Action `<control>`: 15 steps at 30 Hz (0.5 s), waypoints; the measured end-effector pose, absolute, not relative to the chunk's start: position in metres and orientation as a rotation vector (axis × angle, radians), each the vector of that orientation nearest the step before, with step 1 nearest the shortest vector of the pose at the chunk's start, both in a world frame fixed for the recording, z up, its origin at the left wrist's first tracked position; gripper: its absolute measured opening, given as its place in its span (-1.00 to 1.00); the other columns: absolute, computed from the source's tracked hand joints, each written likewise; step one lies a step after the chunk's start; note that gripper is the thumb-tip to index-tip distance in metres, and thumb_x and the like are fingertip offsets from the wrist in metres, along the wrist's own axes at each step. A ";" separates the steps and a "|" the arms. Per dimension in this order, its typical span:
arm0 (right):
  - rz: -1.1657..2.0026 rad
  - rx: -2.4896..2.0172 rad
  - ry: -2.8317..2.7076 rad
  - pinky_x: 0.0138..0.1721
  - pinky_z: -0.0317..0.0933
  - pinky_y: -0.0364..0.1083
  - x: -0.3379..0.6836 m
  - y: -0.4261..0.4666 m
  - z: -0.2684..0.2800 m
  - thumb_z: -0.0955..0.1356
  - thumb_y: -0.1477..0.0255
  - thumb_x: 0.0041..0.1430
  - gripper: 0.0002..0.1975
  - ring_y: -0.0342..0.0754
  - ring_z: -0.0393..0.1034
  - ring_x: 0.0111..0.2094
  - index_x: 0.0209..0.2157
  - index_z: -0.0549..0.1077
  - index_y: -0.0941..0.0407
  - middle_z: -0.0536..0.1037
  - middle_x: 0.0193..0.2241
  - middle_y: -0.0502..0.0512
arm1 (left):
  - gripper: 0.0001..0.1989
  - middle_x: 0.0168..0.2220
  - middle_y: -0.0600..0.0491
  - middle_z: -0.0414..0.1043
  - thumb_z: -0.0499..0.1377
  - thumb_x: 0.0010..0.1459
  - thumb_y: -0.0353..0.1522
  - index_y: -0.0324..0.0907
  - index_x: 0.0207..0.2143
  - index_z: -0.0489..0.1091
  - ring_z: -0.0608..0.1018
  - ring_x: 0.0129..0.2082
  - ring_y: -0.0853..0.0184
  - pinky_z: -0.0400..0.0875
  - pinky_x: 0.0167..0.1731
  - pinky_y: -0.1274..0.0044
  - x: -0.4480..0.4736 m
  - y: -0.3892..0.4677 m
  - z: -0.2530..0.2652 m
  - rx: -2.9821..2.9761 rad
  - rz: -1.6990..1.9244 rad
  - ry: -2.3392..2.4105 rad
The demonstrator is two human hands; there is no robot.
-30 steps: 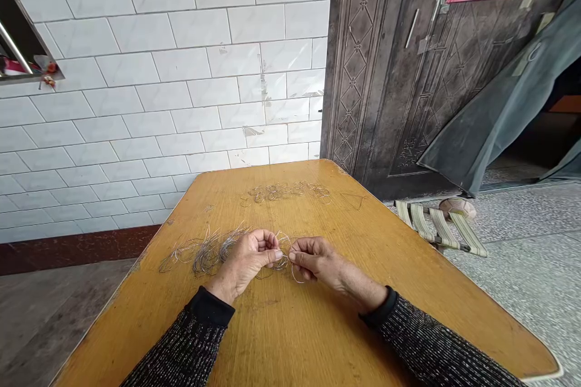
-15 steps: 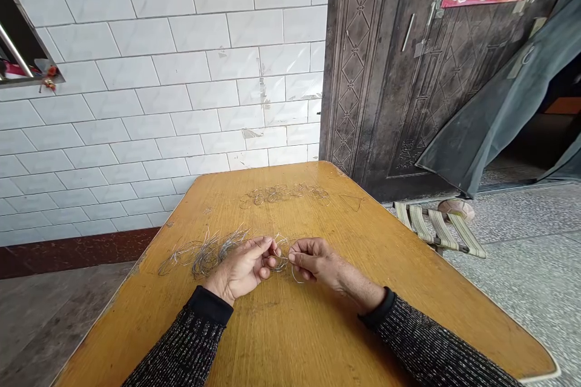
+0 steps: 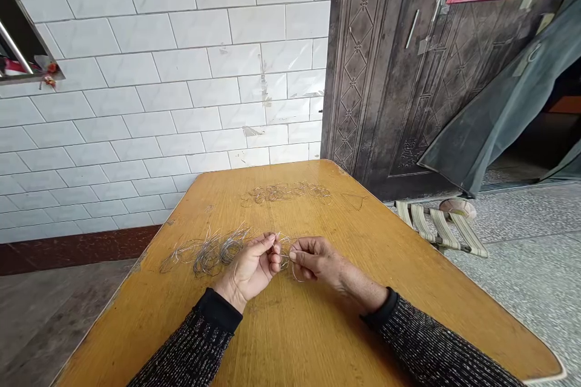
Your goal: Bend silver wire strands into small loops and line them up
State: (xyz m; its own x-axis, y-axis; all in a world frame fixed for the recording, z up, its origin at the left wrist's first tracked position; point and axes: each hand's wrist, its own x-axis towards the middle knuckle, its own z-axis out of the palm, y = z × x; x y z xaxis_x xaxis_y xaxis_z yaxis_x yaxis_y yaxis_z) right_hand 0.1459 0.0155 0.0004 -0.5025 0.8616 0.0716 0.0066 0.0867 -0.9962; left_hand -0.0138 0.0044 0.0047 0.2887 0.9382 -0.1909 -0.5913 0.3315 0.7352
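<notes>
Low over the wooden table, my right hand (image 3: 315, 259) pinches a thin silvery wire (image 3: 295, 272), whose end curves down below the fingers. My left hand (image 3: 254, 260) is closed close beside it, thumb against the fingertips; the wire seems to run between both hands, but it is too fine to follow fully. Behind the gap between my hands lie more loops of thin wire (image 3: 285, 240). Left of my left hand, tangled coils of grey wire (image 3: 209, 256) rest on the tabletop, partly hidden by that hand.
The wooden table (image 3: 290, 338) narrows toward the white tiled wall (image 3: 204, 97). Farther back on it lie a row of small wire loops (image 3: 285, 192) and a bent wire piece (image 3: 354, 200). A strapped folding stool (image 3: 440, 227) stands on the floor at right, near a dark door (image 3: 390, 84).
My left hand has shifted slightly to the right, closer to my right hand, its thumb and fingers drawn closer together. My right hand stays nearly in place, pinching the wire.
</notes>
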 end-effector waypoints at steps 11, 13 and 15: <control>1.532 -0.857 -1.651 -0.75 -0.09 -0.26 0.144 0.015 0.000 0.35 0.20 -0.13 -0.68 -0.31 -0.01 -0.78 -0.64 0.25 0.15 0.19 -0.81 -0.17 | -0.91 -0.64 0.18 0.28 0.17 -0.01 -0.49 -0.22 -0.48 0.27 0.33 -0.72 0.56 0.20 -0.72 0.72 -0.013 0.003 0.007 0.685 1.146 0.730; 1.539 -0.859 -1.648 -0.75 -0.09 -0.26 0.144 0.016 -0.001 0.35 0.20 -0.13 -0.68 -0.31 -0.01 -0.78 -0.63 0.25 0.15 0.19 -0.81 -0.17 | -0.92 -0.64 0.19 0.27 0.17 -0.01 -0.48 -0.22 -0.47 0.27 0.33 -0.71 0.55 0.20 -0.72 0.72 -0.013 0.003 0.006 0.703 1.141 0.737; 1.533 -0.863 -1.649 -0.74 -0.09 -0.26 0.145 0.017 -0.002 0.35 0.20 -0.14 -0.68 -0.32 -0.01 -0.78 -0.64 0.24 0.15 0.19 -0.80 -0.17 | -0.92 -0.63 0.19 0.27 0.17 0.00 -0.43 -0.23 -0.47 0.28 0.34 -0.70 0.55 0.21 -0.71 0.71 -0.013 0.003 0.006 0.723 1.133 0.750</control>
State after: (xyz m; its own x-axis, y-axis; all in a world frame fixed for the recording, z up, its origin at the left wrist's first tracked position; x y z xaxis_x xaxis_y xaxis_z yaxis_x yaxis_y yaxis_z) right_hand 0.1448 0.0166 -0.0018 -0.5213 0.8513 0.0593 0.0026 0.0711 -0.9975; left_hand -0.0129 0.0035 0.0061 0.2458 0.9573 -0.1521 -0.5139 0.2617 0.8169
